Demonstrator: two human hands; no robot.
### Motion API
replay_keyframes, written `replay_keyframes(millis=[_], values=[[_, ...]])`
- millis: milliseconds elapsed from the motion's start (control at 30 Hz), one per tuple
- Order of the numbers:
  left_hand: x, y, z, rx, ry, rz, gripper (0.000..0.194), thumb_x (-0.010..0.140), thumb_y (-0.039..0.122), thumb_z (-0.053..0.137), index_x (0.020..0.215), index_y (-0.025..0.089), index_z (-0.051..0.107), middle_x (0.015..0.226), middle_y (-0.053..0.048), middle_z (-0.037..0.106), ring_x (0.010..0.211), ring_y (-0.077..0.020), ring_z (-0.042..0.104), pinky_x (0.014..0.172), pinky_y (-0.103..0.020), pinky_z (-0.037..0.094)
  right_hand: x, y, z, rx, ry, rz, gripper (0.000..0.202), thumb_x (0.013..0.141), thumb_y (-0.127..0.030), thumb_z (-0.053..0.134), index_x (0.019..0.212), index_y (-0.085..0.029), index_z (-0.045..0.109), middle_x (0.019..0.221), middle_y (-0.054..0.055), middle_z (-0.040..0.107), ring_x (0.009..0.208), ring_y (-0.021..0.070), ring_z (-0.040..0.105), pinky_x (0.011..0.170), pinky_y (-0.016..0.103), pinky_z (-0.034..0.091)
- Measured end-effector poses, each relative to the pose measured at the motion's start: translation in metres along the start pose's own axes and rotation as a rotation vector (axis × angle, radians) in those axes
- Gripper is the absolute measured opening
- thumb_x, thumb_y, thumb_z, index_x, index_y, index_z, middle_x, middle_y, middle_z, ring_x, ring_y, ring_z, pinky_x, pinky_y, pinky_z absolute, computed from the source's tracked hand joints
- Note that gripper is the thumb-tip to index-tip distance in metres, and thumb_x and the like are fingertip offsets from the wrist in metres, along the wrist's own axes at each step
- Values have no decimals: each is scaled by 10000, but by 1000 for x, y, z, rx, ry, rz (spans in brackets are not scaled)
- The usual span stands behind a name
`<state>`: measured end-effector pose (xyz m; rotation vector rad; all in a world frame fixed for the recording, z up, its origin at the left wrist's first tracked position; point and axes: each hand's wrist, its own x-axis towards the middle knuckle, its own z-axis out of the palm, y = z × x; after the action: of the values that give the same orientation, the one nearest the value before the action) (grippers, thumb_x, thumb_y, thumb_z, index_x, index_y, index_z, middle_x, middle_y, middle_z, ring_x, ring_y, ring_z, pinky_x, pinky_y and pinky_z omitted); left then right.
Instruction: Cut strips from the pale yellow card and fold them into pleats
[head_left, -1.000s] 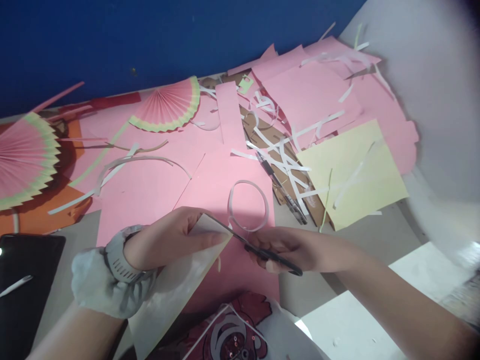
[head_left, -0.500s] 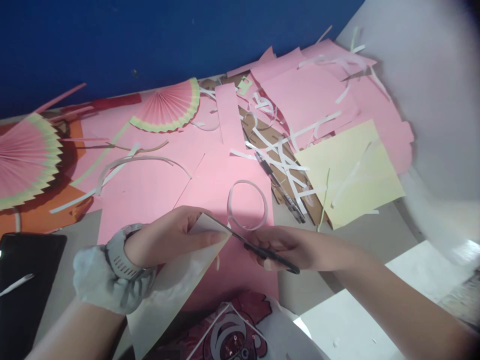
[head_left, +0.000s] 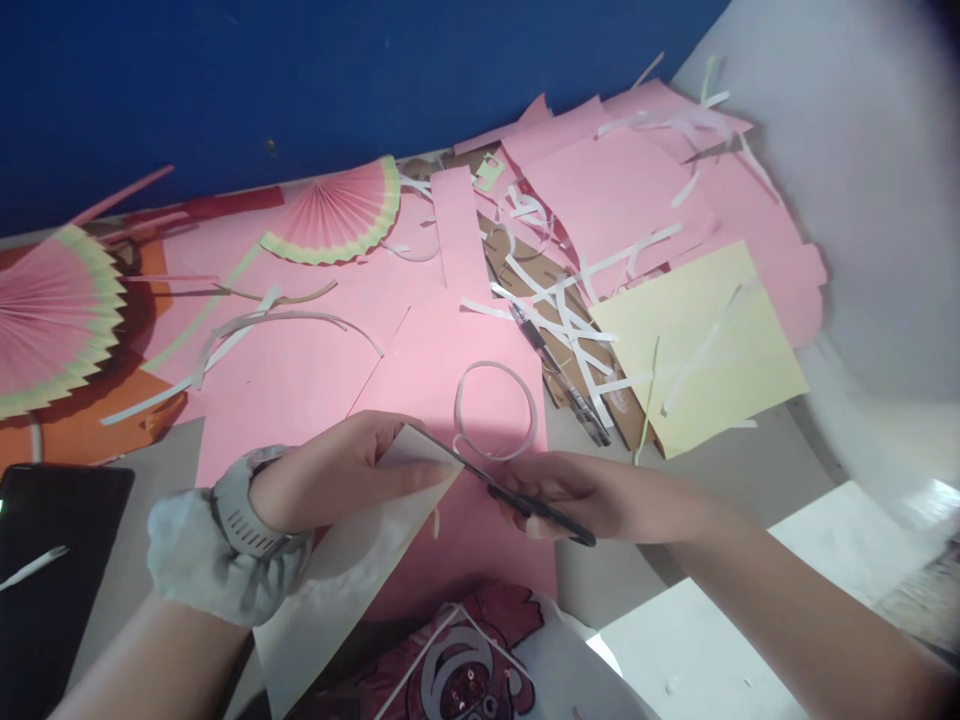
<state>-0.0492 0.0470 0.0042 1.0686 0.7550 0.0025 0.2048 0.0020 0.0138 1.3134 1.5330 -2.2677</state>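
My left hand (head_left: 352, 475) pinches the upper part of a pale sheet of paper (head_left: 337, 590) between thumb and fingers. A watch and a grey-green scrunchie circle that wrist. Closed around the dark handles of the scissors (head_left: 544, 512) is my right hand (head_left: 559, 490). The blades lie along the sheet's upper edge and point toward my left fingers. Just above the right hand, a thin white paper loop (head_left: 495, 365) rests on large pink paper (head_left: 420, 350).
Two pleated pink-and-yellow fans (head_left: 337, 210) lie at the left. White strips (head_left: 562, 310) and a pen (head_left: 562, 378) are on brown cardboard. Yellow paper (head_left: 720, 350) lies at the right, a black device (head_left: 60, 580) at lower left, and a blue panel (head_left: 337, 80) behind.
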Motion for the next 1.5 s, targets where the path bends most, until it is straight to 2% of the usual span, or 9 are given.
replay_keyframes(millis=[433,800,1500], values=[[0,-1,0,0,0,21,251,871,423,549,830,182,607,726,-1,703,572,-94,607,495,-161,447,0,1,1,12,11,-1,416,819,-580,543,925,-178,527,780,-10,468,671,110,383,579,245,329],[1,-1,-1,41,11,52,246,871,420,549,859,186,625,755,-4,708,594,-110,619,504,-175,456,1,2,1,-14,20,-13,421,834,-596,509,904,-181,522,781,-9,471,669,111,382,586,251,332],[1,-1,-1,33,8,91,213,879,386,549,866,189,627,773,4,710,610,-96,609,518,-160,441,0,-1,3,24,32,-8,398,841,-567,517,927,-182,562,842,16,537,728,133,467,621,254,375]])
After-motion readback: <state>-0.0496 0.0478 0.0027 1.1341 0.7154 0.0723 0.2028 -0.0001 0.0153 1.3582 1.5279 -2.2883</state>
